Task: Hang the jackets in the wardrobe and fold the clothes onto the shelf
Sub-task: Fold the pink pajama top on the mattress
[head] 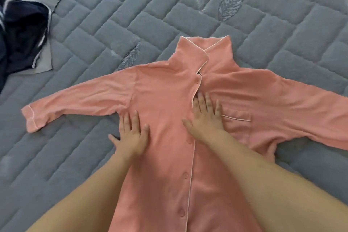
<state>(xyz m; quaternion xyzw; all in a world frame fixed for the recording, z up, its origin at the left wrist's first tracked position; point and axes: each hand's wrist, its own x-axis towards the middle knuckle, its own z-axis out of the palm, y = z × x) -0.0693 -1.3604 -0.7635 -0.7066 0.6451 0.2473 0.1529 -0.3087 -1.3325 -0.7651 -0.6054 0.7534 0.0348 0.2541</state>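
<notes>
**Shirt flattened before folding**

The left hand (pixel 131 133) and right hand (pixel 206 117) are laid flat, fingers straight, on the pink shirt (pixel 165 100), which is spread on the grey quilt (pixel 263 15). Creases may be folded in if the sleeves are left bunched.

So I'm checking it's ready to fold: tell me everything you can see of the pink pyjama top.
The pink pyjama top lies front-up and flat on the grey quilted bedspread, collar away from the person, both long sleeves spread sideways. It looks like soft, thin fabric with pale piping on the collar, the cuff, the placket and the chest pocket. Its pink buttons look fastened. The left hand and the right hand press flat on the chest. Its hem is out of view.
</notes>
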